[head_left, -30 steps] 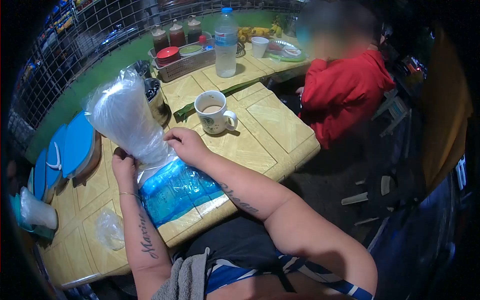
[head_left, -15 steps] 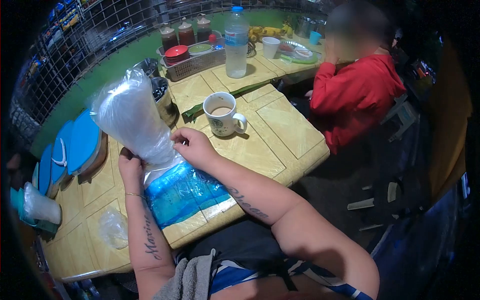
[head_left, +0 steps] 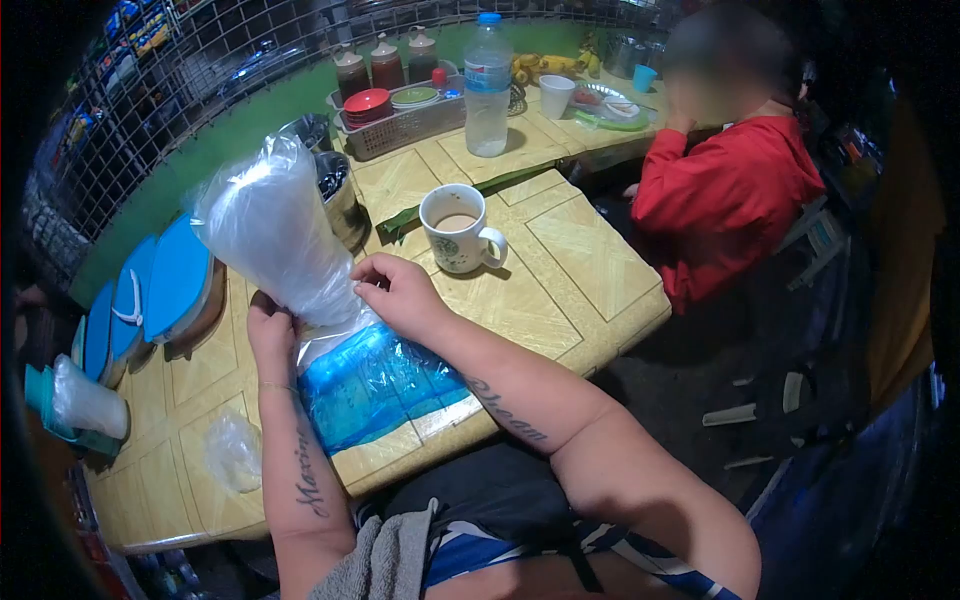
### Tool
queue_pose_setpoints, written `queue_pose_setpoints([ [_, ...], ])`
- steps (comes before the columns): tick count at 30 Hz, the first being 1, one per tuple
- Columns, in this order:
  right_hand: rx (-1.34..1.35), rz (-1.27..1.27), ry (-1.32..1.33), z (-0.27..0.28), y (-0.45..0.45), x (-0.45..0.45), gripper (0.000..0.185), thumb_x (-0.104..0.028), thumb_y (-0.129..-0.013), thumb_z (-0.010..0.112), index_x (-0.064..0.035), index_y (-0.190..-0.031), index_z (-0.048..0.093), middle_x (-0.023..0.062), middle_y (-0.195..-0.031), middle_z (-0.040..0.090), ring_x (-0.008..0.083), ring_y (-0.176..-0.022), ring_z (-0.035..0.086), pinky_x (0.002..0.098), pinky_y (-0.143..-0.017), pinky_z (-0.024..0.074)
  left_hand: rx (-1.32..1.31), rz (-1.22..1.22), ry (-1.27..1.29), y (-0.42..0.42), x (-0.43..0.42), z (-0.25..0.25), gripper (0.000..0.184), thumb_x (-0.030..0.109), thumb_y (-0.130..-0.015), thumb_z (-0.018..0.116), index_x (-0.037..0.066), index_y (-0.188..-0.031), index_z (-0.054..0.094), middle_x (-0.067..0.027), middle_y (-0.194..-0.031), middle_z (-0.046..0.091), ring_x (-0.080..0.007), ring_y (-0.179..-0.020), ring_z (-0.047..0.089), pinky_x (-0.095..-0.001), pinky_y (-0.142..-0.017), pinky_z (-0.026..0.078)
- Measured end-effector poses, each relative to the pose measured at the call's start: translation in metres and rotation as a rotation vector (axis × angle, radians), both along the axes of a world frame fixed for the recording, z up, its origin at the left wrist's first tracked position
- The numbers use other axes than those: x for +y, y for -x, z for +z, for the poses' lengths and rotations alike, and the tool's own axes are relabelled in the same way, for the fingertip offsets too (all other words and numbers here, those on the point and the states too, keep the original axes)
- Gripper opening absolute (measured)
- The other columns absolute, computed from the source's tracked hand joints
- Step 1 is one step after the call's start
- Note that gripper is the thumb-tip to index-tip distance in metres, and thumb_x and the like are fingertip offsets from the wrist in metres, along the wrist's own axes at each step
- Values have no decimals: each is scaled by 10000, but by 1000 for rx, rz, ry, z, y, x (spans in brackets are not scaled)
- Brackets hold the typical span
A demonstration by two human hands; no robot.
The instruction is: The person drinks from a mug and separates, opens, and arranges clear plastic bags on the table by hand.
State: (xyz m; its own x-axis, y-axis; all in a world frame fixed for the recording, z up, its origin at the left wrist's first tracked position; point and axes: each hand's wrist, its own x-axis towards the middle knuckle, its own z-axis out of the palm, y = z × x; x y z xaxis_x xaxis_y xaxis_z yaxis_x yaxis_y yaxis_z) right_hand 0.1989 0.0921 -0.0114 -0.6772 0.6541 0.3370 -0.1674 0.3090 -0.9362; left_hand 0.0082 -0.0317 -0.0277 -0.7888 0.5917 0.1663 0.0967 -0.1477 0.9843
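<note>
A large bundle of clear plastic bags (head_left: 265, 225) stands tilted on the table in front of me, narrowing toward its lower end. My left hand (head_left: 272, 332) is closed at the lower left of this bundle, its fingertips partly hidden behind the plastic. At the lower right edge, my right hand (head_left: 398, 297) pinches the plastic between thumb and bent fingers. Under my right wrist lies a blue plastic wrapper (head_left: 385, 385), shiny and creased, which touches the foot of the bundle. A white mug (head_left: 458, 240) of milky brown drink is just beyond my right hand.
Blue-lidded containers (head_left: 180, 285) line the left edge, near a crumpled clear bag (head_left: 232, 450). At the back are a basket (head_left: 400, 130) with jars, a water bottle (head_left: 487, 100), a foam cup (head_left: 556, 97) and bananas (head_left: 550, 66). A person in red (head_left: 730, 200) sits at right.
The whole view has shifted slightly, so things appear a little farther right. Both hands keep nearly the same place on the plastic bundle.
</note>
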Motion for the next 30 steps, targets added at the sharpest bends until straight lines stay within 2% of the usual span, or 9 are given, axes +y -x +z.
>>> queue_pose_setpoints([
  [5,14,13,15,0,0,-1,147,-81,-821,659,-24,-956,651,81,-818,657,161,-739,601,305,-706,495,-25,22,7,-7,1,7,294,-93,-783,420,-1,-1016,574,-69,-842,608,-116,-581,526,-247,-478,404],
  [12,-8,29,15,-5,2,2,130,-73,-828,661,-17,-945,664,70,-826,670,138,-750,607,285,-708,495,8,39,-54,2,4,-7,289,-94,-745,442,-13,-989,575,-63,-811,585,-118,-545,494,-257,-446,363],
  [15,7,43,25,-13,7,6,132,-59,-837,665,-17,-962,669,32,-832,661,99,-769,591,258,-713,489,65,-11,130,14,-2,-9,436,-138,-730,449,-31,-1137,563,-100,-1006,639,-181,-812,610,-272,-639,476],
  [17,51,46,36,-21,12,10,119,-59,-837,667,-19,-950,668,19,-818,656,87,-731,580,244,-674,481,225,42,76,25,3,-25,434,-139,-712,453,-36,-1116,573,-107,-1002,642,-190,-800,614,-281,-627,479],
  [18,33,49,56,-17,10,9,112,-61,-842,665,-20,-945,667,12,-810,652,80,-710,571,235,-651,473,63,53,37,7,3,-8,366,-126,-680,451,-70,-1018,580,-133,-974,650,-213,-811,621,-315,-683,493],
  [20,44,53,101,-16,9,10,95,-67,-857,656,-23,-941,665,-3,-784,637,60,-658,545,213,-597,450,146,91,85,2,1,-1,346,-114,-684,478,-71,-1012,581,-139,-937,656,-215,-800,629,-313,-671,493],
  [23,27,26,99,-15,7,12,86,-68,-863,655,-27,-939,664,-6,-785,632,59,-664,546,213,-593,451,161,101,137,0,-1,2,327,-97,-694,490,-74,-1006,582,-147,-911,661,-221,-792,633,-315,-661,493],
  [24,11,31,146,-15,8,14,110,-46,-828,666,-4,-930,666,46,-826,664,107,-762,609,248,-717,493,169,102,153,-2,0,6,321,-92,-696,493,-74,-1004,583,-148,-904,662,-225,-789,633,-317,-658,494],
  [30,-26,-54,120,-25,11,28,116,-88,-835,670,-13,-922,683,33,-770,652,93,-666,581,245,-590,476,223,107,198,23,1,-17,292,-49,-699,537,-63,-977,622,-156,-888,676,-247,-785,645,-337,-686,505],
])
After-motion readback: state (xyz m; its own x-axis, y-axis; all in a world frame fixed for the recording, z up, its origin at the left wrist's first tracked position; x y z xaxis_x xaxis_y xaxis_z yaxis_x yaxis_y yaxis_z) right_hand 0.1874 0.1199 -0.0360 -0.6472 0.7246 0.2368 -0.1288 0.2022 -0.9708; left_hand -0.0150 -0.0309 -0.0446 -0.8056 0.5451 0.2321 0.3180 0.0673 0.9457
